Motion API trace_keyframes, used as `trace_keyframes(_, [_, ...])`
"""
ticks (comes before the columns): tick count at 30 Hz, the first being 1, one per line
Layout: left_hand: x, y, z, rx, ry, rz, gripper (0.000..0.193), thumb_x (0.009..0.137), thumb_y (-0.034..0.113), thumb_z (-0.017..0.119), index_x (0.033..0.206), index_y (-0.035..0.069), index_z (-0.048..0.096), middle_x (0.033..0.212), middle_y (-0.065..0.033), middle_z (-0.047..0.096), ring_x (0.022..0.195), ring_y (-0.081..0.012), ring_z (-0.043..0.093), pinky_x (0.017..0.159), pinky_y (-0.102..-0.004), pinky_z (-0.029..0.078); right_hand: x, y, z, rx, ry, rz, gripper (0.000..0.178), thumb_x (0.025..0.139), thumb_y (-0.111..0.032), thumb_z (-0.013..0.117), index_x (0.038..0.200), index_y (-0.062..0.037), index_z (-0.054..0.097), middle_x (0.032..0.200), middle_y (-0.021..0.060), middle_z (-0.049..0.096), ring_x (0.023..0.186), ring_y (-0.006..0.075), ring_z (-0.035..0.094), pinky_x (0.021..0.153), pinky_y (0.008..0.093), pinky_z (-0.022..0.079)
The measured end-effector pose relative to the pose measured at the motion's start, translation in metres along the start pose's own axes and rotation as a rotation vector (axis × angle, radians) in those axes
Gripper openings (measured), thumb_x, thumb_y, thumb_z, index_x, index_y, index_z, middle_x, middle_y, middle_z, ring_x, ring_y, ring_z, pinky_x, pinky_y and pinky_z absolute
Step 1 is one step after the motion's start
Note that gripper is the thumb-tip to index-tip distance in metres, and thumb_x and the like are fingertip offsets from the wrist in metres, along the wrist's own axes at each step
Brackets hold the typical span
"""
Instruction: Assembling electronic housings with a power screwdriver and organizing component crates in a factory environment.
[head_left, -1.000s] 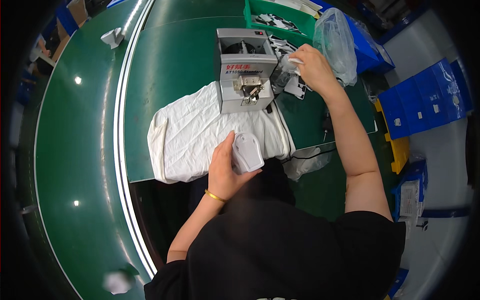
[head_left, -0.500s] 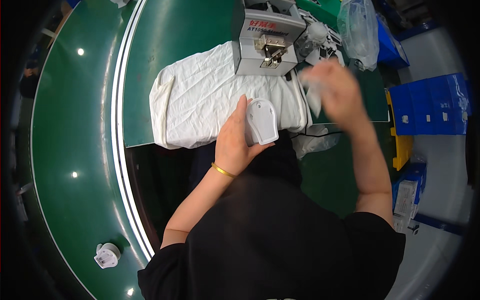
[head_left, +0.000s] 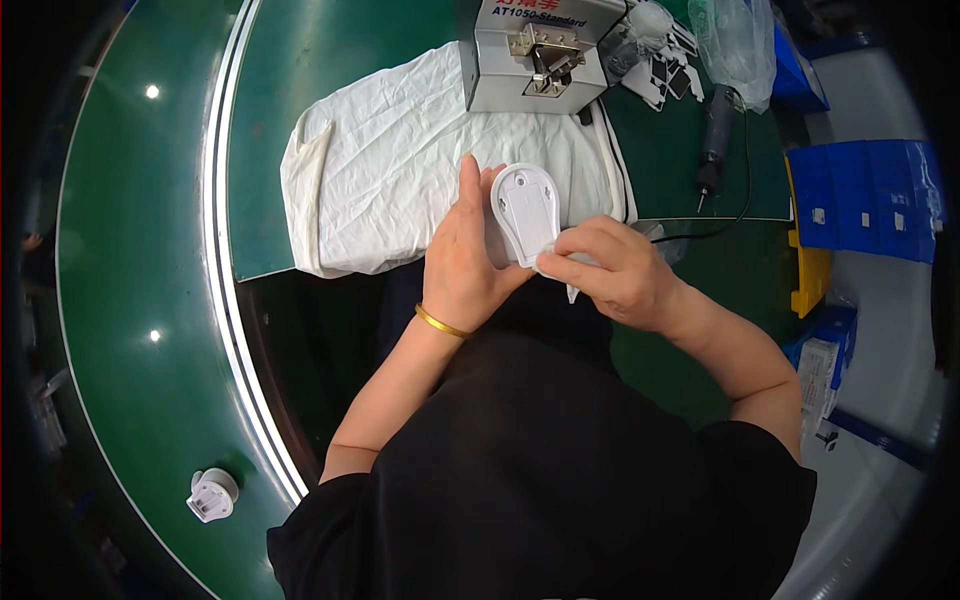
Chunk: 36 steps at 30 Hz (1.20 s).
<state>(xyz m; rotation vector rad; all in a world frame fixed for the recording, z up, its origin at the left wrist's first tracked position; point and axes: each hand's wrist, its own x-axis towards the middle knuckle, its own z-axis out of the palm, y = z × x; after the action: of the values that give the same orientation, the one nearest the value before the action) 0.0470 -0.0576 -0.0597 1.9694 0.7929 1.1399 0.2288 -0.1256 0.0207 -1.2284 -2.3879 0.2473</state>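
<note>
The head view shows two bare hands working together at the near edge of a green counter [head_left: 290, 70]. The left hand [head_left: 462, 255] holds a white plastic housing [head_left: 526, 205], its fingers along the left side and its thumb by the narrow lower end. The housing is off the counter, seen against the near edge of a white cloth [head_left: 390, 165]; its recessed face is turned up and its rounded end points away from the person. The right hand [head_left: 622, 275] has its fingers pinched narrow at the housing's lower right rim, with a small white piece [head_left: 572, 293] showing beneath them; what that piece is I cannot tell. A yellow bracelet [head_left: 441, 322] circles the left wrist.

The cloth spreads along the counter's near edge, and a grey machine [head_left: 538, 85] stands at its far side. Right of the machine lie flat black-and-white pieces [head_left: 658, 85], with a clear plastic bag [head_left: 738, 50] beyond them. A dark powered screwdriver [head_left: 716, 130] lies toward the counter's near right corner, its tip pointing to the near edge. Blue bins [head_left: 862, 205] stand past the right edge. Beyond the left edge, another white device [head_left: 212, 495] sits on a long green surface [head_left: 130, 250].
</note>
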Motion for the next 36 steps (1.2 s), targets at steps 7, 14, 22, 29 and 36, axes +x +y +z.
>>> trace_keyframes(7, [0.0,0.001,0.0,-0.007,-0.002,-0.035,0.119,0.059,0.015,0.087,0.148,-0.008,0.012,0.128,-0.0221,0.056,0.11,-0.0377,0.06,0.09,-0.0398,0.051,0.002,0.002,-0.007,-0.086,-0.031,-0.055,0.034,0.068,0.002,0.066,0.102,-0.0036,0.067,0.091,0.0074,0.059,0.078,0.0243,0.059,0.063,0.0323,0.05])
trace_keyframes(14, [-0.002,-0.003,0.001,-0.039,0.001,-0.043,0.123,0.058,0.022,0.09,0.148,-0.007,0.012,0.129,-0.0224,0.056,0.111,-0.037,0.059,0.091,-0.0394,0.05,-0.009,0.006,-0.01,-0.151,-0.239,-0.054,0.034,0.07,-0.003,0.067,0.103,-0.0034,0.066,0.092,0.0069,0.058,0.081,0.0235,0.058,0.064,0.0324,0.05])
trace_keyframes(22, [-0.003,-0.001,-0.003,-0.037,0.005,-0.031,0.123,0.059,0.022,0.09,0.149,-0.005,0.011,0.128,-0.0216,0.057,0.111,-0.0367,0.06,0.09,-0.0393,0.051,-0.005,-0.007,-0.008,0.002,0.03,0.079,0.041,0.066,0.01,0.066,0.103,-0.0054,0.07,0.093,0.0092,0.058,0.08,0.026,0.058,0.068,0.033,0.049])
trace_keyframes(29, [0.001,0.001,-0.006,-0.017,-0.006,-0.016,0.121,0.06,0.022,0.089,0.149,-0.005,0.011,0.129,-0.0208,0.057,0.111,-0.0379,0.06,0.09,-0.04,0.051,0.036,0.033,0.01,0.006,0.205,0.175,0.037,0.07,0.013,0.058,0.1,-0.0049,0.07,0.093,0.0112,0.058,0.083,0.0274,0.06,0.073,0.0339,0.05])
trace_keyframes(36, [0.0,-0.003,-0.002,-0.067,-0.025,-0.067,0.118,0.06,0.021,0.089,0.148,-0.007,0.015,0.129,-0.0204,0.057,0.111,-0.0375,0.059,0.09,-0.0402,0.05,0.046,0.041,0.005,0.091,0.111,0.186,0.032,0.073,0.009,0.061,0.1,-0.0037,0.07,0.097,0.0108,0.058,0.087,0.0272,0.06,0.075,0.0331,0.05])
